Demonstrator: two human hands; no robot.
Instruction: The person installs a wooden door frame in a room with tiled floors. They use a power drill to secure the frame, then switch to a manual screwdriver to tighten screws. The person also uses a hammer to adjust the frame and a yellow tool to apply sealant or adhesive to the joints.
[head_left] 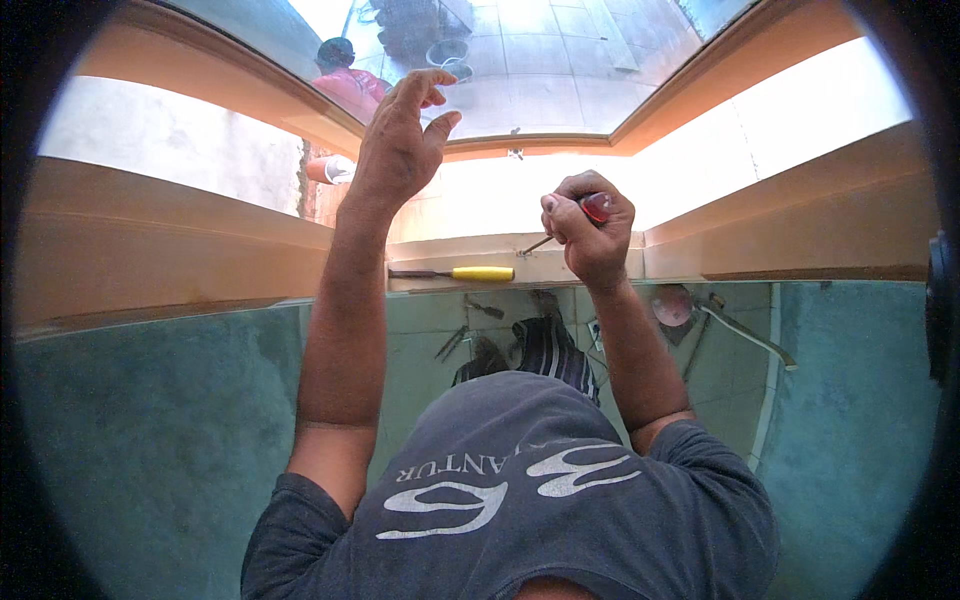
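Observation:
My right hand (597,235) is closed around a screwdriver with a red handle (597,207). Its thin shaft slants down to the left, the tip at a small mark or metal piece on the wooden window sill (590,266). A chisel with a yellow handle (483,273) lies along the sill, left of the screwdriver tip, its dark blade pointing left. My left hand (400,140) is raised before the glazed window sash (560,142), fingers partly bent and thumb apart, holding nothing visible. Whether it touches the sash I cannot tell. A small metal fitting (515,153) sits at the sash's lower edge.
Orange-brown frame timbers (170,235) run along both sides of the opening. Below the sill, tools including a hammer (745,335), a pinkish round object (672,305) and striped dark cloth (555,350) show near the tiled floor. A person in red (350,85) appears in the glass.

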